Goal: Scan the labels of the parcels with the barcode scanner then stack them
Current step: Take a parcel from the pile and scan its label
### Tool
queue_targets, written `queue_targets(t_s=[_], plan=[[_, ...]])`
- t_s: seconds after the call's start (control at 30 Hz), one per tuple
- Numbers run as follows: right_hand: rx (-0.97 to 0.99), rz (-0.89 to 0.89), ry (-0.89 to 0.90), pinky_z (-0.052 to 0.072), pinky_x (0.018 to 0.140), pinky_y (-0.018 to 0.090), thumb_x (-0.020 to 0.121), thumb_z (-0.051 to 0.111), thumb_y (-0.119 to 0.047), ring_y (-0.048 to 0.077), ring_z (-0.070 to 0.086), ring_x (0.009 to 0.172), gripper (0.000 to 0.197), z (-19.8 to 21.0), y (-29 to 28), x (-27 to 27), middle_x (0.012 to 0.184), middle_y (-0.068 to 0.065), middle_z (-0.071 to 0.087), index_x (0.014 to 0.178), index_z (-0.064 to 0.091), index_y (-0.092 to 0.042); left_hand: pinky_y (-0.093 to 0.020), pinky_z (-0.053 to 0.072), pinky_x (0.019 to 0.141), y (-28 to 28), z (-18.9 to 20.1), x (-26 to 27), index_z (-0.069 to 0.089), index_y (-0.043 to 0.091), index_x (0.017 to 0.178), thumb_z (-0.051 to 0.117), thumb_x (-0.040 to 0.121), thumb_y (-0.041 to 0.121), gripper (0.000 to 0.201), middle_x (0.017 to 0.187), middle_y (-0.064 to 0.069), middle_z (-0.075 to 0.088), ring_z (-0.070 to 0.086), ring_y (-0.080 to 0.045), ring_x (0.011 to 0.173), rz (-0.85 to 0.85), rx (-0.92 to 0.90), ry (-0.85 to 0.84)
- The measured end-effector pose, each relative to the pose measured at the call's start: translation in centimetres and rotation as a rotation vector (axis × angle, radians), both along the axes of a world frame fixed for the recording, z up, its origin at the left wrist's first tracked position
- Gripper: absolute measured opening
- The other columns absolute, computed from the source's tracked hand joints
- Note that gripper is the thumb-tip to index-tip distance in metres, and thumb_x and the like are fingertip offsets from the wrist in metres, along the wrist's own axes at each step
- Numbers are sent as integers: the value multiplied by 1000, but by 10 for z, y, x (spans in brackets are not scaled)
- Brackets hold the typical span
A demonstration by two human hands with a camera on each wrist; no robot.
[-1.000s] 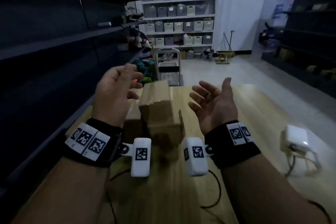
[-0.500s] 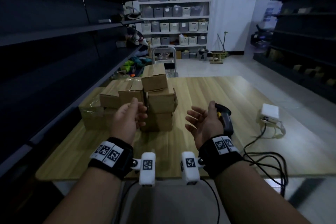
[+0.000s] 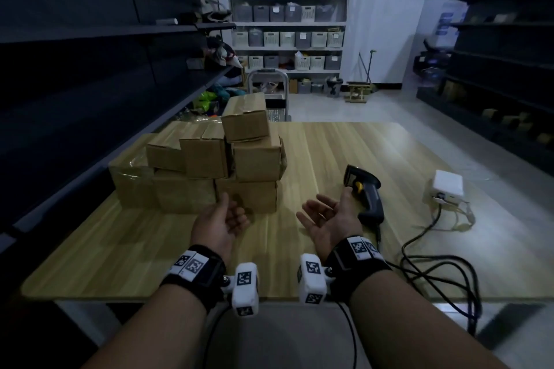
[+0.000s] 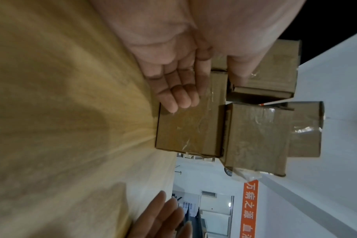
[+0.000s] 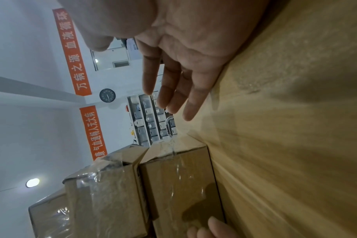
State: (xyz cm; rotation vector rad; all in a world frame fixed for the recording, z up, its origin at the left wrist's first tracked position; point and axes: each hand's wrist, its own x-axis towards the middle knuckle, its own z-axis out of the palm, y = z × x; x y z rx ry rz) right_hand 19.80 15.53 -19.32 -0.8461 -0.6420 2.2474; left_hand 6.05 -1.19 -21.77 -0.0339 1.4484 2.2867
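Both hands, left [image 3: 223,223] and right [image 3: 325,216], were held empty with fingers relaxed at frame centre. The parcels [image 3: 209,159] were stacked centre-left on the table [image 3: 344,144], apparently finished; the barcode scanner [image 3: 364,193] lay set aside, right of centre.

- The head view is looking dim and bluish; the far white wall [image 3: 386,9] is catching the most light.
- Dark shelves [image 3: 75,69] on the left are sinking into near black, and straight lines are bowing toward the edges.
- A pale sheen is lying across the table [image 3: 344,144] at its far right.
- In the wrist views, tape on the boxes [image 5: 179,185] is glinting, a ceiling lamp [image 5: 32,182] is glowing, and the near tabletop is smearing into streaks.
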Motion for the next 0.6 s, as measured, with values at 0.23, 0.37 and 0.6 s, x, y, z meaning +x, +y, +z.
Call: queue_targets(t_s=[0.23,0.37,0.6], plan=[[-4,-23,29,60,94,60,98,57,-68,42,71,108,73,-11,3,0,100,23,72,112,70,2,-45,60,86,-2,-2,-5,69,4,96,65,107,42,40,82,-13,69,66,-26,78,12,57,-77],[-21,-30,70,58,98,63,99,56,-66,43,71,110,72,-13,6,2,98,22,71,117,68,2,-44,61,84,-2,-1,-8,69,4,96,65,106,44,41,83,-13,69,65,-26,80,16,72,-110],[-63,-47,93,58,97,62,98,55,-69,41,70,108,72,-11,8,2,95,20,71,117,66,0,-44,59,83,-4,0,-3,69,5,93,65,107,42,40,74,-10,70,65,-24,75,9,64,-82]])
